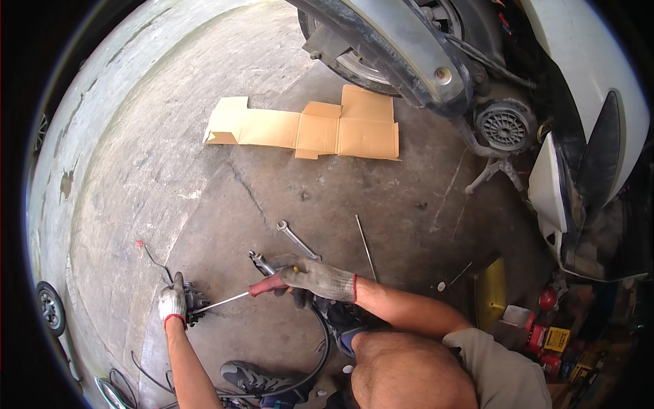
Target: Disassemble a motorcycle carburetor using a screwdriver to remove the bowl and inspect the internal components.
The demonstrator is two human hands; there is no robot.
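My left hand (173, 300), in a white glove with a red cuff, grips a small dark metal part (197, 300) that looks like a carburetor. A thin wire (157, 262) with a red end runs from it along the floor. My right hand (315, 280), in a dirty grey glove, is closed round a red air blow gun (267, 284). Its long thin silver nozzle (228, 300) points at the carburetor, and the tip is at or against it. A black hose (325, 347) comes from under my right hand. Beside that hand is a silver tool (259, 261), partly hidden.
A combination wrench (297, 239) and a thin metal rod (365, 245) lie on the concrete beyond my right hand. Flattened cardboard (317, 131) is farther off. A scooter (415, 51) stands at the far right. Red and yellow boxes (557, 339) and a yellow tray (492, 293) sit at right.
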